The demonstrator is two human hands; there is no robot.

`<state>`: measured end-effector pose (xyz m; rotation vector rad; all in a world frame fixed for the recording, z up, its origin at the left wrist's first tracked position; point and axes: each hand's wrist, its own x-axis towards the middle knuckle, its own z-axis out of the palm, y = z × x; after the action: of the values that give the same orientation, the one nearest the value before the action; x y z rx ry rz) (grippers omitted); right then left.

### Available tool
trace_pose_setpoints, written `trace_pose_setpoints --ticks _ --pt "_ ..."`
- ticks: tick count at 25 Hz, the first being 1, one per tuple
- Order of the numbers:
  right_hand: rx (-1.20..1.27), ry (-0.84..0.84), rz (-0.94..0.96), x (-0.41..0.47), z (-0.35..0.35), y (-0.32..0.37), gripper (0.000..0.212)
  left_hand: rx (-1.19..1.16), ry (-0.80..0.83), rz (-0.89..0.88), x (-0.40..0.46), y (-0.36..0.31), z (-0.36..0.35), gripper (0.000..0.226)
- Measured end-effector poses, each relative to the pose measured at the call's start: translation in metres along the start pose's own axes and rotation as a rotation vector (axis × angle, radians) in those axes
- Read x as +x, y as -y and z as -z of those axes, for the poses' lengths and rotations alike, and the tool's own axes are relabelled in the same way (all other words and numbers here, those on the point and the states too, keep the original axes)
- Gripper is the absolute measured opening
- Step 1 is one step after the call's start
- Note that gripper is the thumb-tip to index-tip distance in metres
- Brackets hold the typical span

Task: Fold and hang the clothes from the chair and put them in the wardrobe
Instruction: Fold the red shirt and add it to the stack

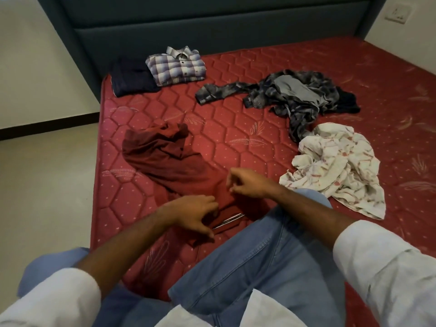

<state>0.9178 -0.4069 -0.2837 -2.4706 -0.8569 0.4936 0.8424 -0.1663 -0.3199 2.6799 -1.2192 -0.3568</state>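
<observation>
Person kneels on a red mattress [236, 128], one knee in blue jeans [247, 263] up on it, close to the near left edge. Left hand [195, 214] rests on the near end of a maroon garment [169, 166]; its fingers [212, 210] are curled down onto the cloth beside a striped trim, thumb spread toward the knee; whether they pinch the fabric cannot be told. Right hand [247, 182] hangs just above the same garment, fingers loosely curled and slightly apart, holding nothing. The garment runs away from both hands toward the far left, rumpled, its far end short of the mattress side. Beyond the fingertips, bare mattress lies open. Far left of the hands, near the headboard [212, 22]: a folded plaid shirt [175, 66] touching a folded dark piece [132, 79]. Far right: a grey heap [290, 95]. Right of the right hand, a crumpled white printed cloth [335, 166], near the knee.
</observation>
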Motion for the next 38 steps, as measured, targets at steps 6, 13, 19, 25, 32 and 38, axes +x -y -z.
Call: trace_pose_setpoints --ticks 6,13,19,25,32,38 --pt "-0.034 0.37 0.077 -0.027 -0.047 0.031 0.018 0.099 0.009 0.17 -0.032 -0.003 -0.015 0.03" --pt "0.742 -0.041 -0.025 -0.025 -0.047 0.075 0.062 -0.688 -0.486 0.419 0.0 -0.011 0.061 0.035" --pt "1.057 -0.299 0.016 -0.003 0.027 0.102 0.026 -0.763 -0.84 0.312 0.021 -0.022 0.161 0.017" --pt "1.202 0.0 0.282 0.003 0.188 0.141 0.026 -0.985 -0.778 0.18 0.018 -0.035 0.285 0.02" --pt "0.891 0.013 0.353 -0.032 0.32 0.166 0.005 -0.389 -0.669 0.248 0.007 -0.025 0.307 0.039" --pt "-0.22 -0.098 0.123 -0.037 0.394 0.171 0.024 0.994 -0.408 0.462 -0.031 -0.013 0.385 0.062"
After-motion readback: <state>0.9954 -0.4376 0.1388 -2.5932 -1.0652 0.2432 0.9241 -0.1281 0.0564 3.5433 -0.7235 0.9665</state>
